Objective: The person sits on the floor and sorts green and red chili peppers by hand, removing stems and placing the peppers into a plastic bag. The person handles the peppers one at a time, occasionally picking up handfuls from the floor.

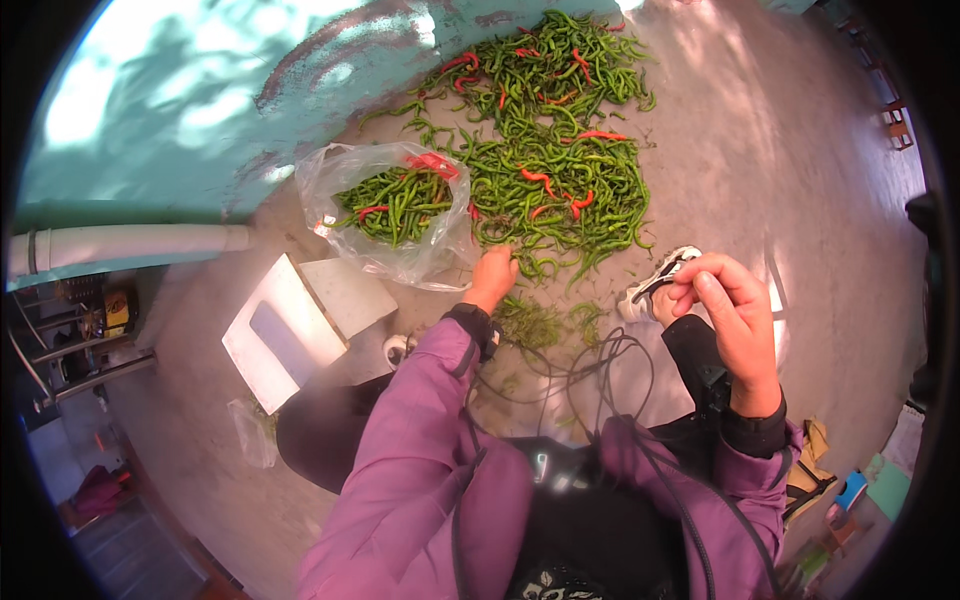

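My left hand [493, 276] reaches down to the near edge of a large pile of green chili peppers [562, 165], beside the bag; its fingertips are partly hidden, so I cannot tell whether it grips one. Some red chili peppers [537, 178] lie among the green ones. A clear plastic bag [360, 244], partly filled with peppers, stands with its mouth spread, left of the pile. My right hand [731, 322] is raised above my right knee and shoe, thumb near the curled fingers, and nothing plain shows in it. Green stems [529, 322] lie in a small heap near my left wrist.
A white box [289, 334] stands on the concrete floor left of the bag. Black cables [600, 367] loop between my legs. A painted wall [187, 112] with a pale pipe [135, 247] bounds the left side. A small plastic bag [251, 435] lies beside the box.
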